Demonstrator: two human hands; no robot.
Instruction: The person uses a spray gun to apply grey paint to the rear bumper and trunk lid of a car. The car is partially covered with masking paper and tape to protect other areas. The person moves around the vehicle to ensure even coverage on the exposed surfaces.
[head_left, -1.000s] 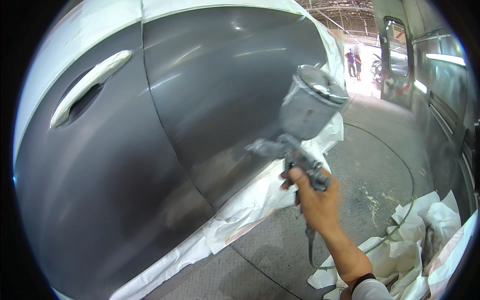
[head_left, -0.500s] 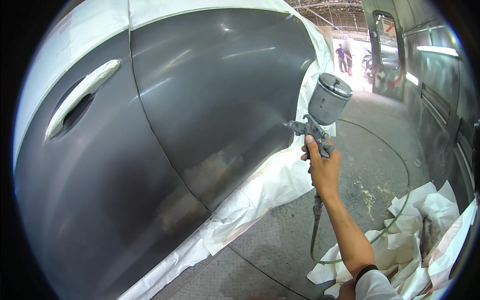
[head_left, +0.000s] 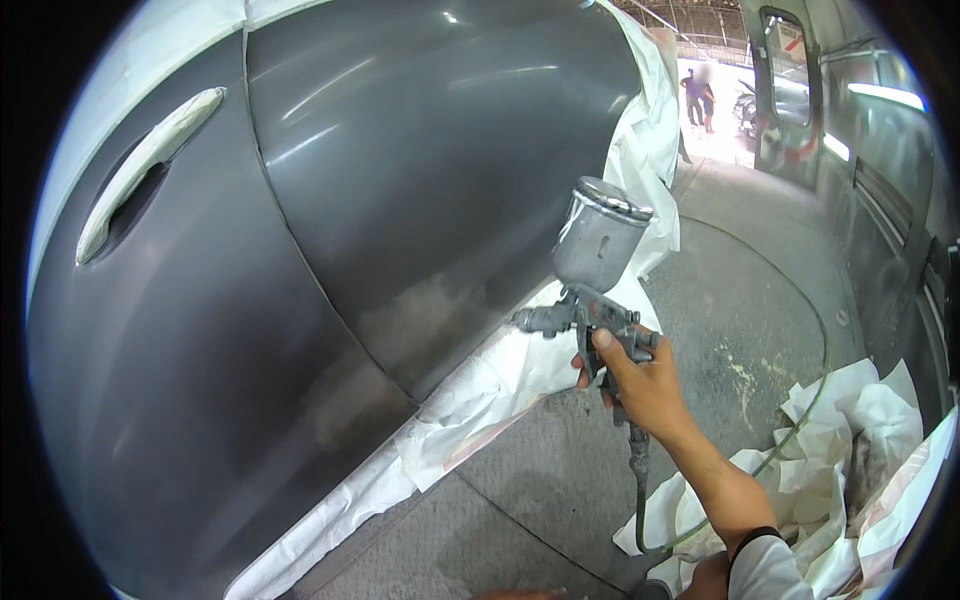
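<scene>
My right hand (head_left: 640,385) is closed around the grip of a grey spray gun (head_left: 600,325), thumb up near its back. A grey paint cup with a shiny metal lid (head_left: 600,235) sits on top of the gun. The nozzle points left, at the lower edge of a dark grey car body panel (head_left: 440,180), and looks apart from it. Pale patches mark the panel's lower part. From the gun's base a green air hose (head_left: 790,275) runs down and loops over the floor. A sliver of skin shows at the bottom edge; my left hand cannot be made out.
White masking paper (head_left: 470,410) borders the panels. A covered door handle (head_left: 150,175) is on the left panel. Crumpled paper (head_left: 850,420) lies on the grey floor (head_left: 560,480) at right, beside a metal wall (head_left: 890,170). Two people stand beyond the open doorway.
My right hand has brought the spray gun down and to the left, along the panel's lower edge. The view has shifted slightly.
</scene>
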